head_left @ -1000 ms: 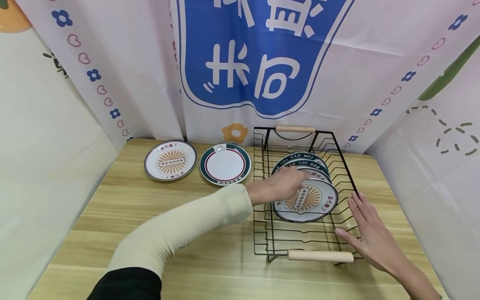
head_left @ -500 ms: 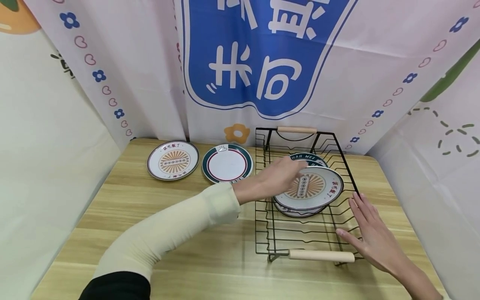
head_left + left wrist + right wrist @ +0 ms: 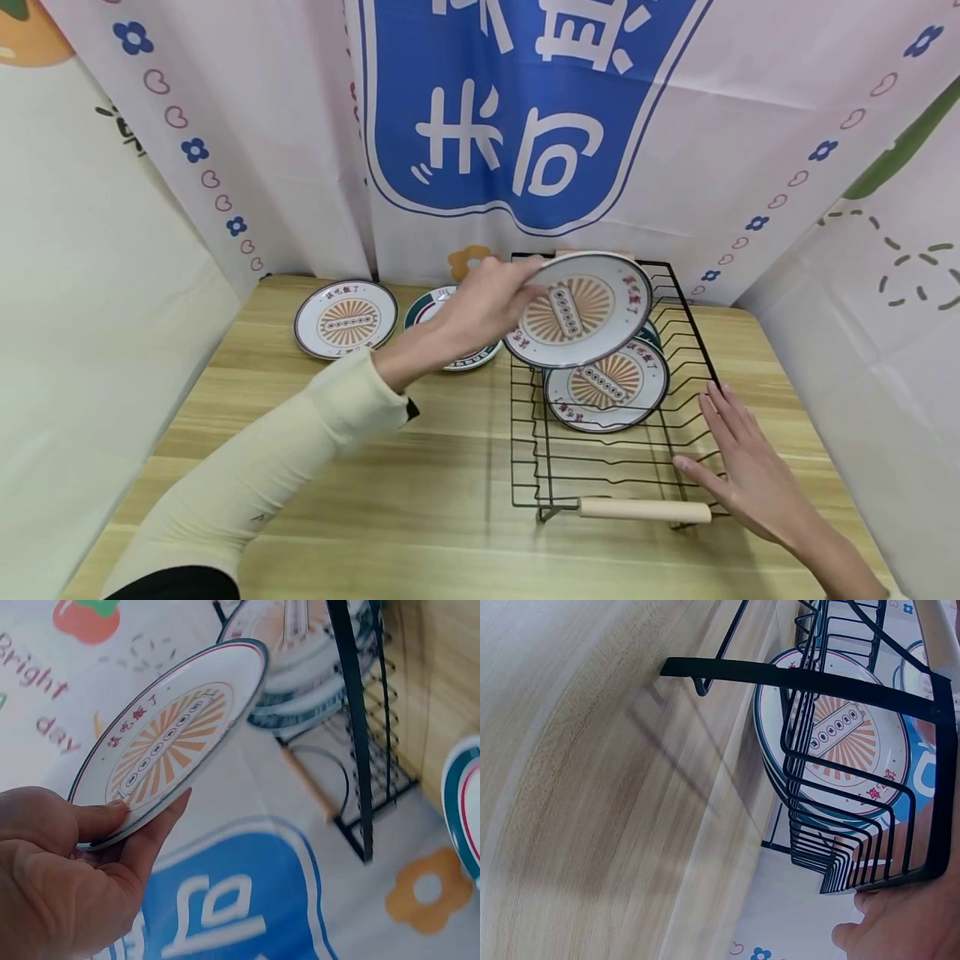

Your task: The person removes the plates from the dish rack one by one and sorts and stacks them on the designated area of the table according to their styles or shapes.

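Observation:
My left hand [image 3: 483,308] pinches the rim of a white plate [image 3: 581,312] with an orange sunburst, thumb on its face and fingers behind, as the left wrist view shows. The plate [image 3: 169,742] hangs tilted above the left side of the black wire dish rack [image 3: 611,482]. Inside the rack leans another sunburst plate [image 3: 607,392], with green-rimmed plates [image 3: 300,712] behind it, mostly hidden in the head view. My right hand [image 3: 750,475] rests against the rack's right side, its fingers fairly straight along the top rail.
On the wooden table [image 3: 390,500], a sunburst plate [image 3: 347,319] lies at the back left. Beside it is a green-rimmed plate [image 3: 476,361], partly covered by my left hand. A printed cloth [image 3: 480,192] hangs behind. The rack has a wooden handle [image 3: 645,509] in front.
My left hand has taken hold of the front sunburst plate, lifted it out of its place in the rack and moved it left. Another sunburst plate now shows behind. My right hand stays put.

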Motion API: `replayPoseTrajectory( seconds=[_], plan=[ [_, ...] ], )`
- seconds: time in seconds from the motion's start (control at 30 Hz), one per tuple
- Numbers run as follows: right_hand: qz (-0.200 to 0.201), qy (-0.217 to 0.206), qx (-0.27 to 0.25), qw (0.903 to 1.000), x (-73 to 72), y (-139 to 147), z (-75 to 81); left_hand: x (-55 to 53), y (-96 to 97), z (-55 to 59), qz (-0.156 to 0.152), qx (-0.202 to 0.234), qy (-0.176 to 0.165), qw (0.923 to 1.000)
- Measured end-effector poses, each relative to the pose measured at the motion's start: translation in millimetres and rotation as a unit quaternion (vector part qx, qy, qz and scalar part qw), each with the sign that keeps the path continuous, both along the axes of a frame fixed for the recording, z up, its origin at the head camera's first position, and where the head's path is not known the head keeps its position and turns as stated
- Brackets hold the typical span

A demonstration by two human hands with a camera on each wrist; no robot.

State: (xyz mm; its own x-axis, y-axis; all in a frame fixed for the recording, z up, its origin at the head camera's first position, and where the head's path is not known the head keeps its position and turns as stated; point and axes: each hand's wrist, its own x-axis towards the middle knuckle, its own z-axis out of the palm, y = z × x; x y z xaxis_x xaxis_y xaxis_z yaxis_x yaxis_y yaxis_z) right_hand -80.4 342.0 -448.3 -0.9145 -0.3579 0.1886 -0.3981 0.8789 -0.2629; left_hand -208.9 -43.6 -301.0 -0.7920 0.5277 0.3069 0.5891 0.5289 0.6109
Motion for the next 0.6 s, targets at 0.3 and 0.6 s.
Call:
replayPoseTrajectory(
  seconds=[0.3, 0.6],
  plan=[
    [-0.004, -0.011, -0.003, 0.9999, 1.8, -4, -1.4, -1.8, -52.7, 15.6, 0.089, 0.021, -0.071, 0.9933],
    [-0.009, -0.009, -0.004, 0.9999, 2.4, -2, 0.0, -12.8, -132.7, 11.8, 0.194, -0.003, -0.075, 0.978]
  ],
)
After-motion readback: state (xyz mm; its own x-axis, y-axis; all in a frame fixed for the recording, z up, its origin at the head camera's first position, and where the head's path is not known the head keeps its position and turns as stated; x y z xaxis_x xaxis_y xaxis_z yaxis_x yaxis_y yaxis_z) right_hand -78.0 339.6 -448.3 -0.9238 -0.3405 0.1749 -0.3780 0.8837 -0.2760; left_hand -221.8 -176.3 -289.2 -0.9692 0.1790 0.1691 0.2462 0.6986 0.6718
